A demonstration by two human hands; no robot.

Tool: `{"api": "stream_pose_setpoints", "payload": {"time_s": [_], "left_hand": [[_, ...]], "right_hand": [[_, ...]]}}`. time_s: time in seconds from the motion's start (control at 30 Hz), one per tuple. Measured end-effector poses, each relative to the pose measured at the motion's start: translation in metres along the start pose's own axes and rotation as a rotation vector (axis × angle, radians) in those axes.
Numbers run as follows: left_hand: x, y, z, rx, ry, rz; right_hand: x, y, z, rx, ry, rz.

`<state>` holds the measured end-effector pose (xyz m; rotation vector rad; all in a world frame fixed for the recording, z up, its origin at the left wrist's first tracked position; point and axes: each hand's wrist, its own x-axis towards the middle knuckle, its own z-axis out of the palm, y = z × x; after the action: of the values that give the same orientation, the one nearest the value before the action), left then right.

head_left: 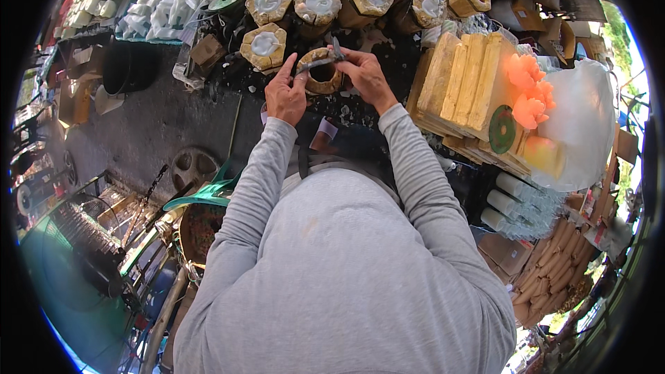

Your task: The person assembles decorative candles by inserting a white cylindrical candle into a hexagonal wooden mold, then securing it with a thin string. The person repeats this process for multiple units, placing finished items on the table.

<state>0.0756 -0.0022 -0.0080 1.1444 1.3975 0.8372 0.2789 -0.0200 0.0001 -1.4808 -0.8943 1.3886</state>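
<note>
Even daylight; scene bright, shadows soft. Strongest light at the right edge of the frame: the clear plastic bag (585,118) glares nearly white. Fisheye distortion bends lines toward the rim; black vignette fills the corners. Centre sharp; rim detail soft, with blue fringing.

The tool's tip (337,48) hides behind the right hand (368,77); mould (323,77) inside indistinct
</note>
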Motion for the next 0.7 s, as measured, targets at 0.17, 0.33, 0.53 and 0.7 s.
{"api": "stream_pose_setpoints", "payload": {"time_s": [0.17,0.33,0.53,0.7], "left_hand": [[0.017,-0.008,-0.004,-0.378,-0.086,-0.257],[0.026,-0.014,-0.011,-0.686,-0.121,-0.701],[0.015,-0.028,-0.004,-0.420,-0.114,-0.430],[0.030,-0.054,0.001,-0.114,-0.143,-0.203]], "right_hand": [[0.033,0.005,-0.001,0.135,-0.032,0.165],[0.059,0.014,-0.003,0.243,0.078,0.634],[0.027,0.005,-0.010,-0.229,0.101,0.234],[-0.012,-0.028,0.021,-0.616,0.082,-0.486]]}}
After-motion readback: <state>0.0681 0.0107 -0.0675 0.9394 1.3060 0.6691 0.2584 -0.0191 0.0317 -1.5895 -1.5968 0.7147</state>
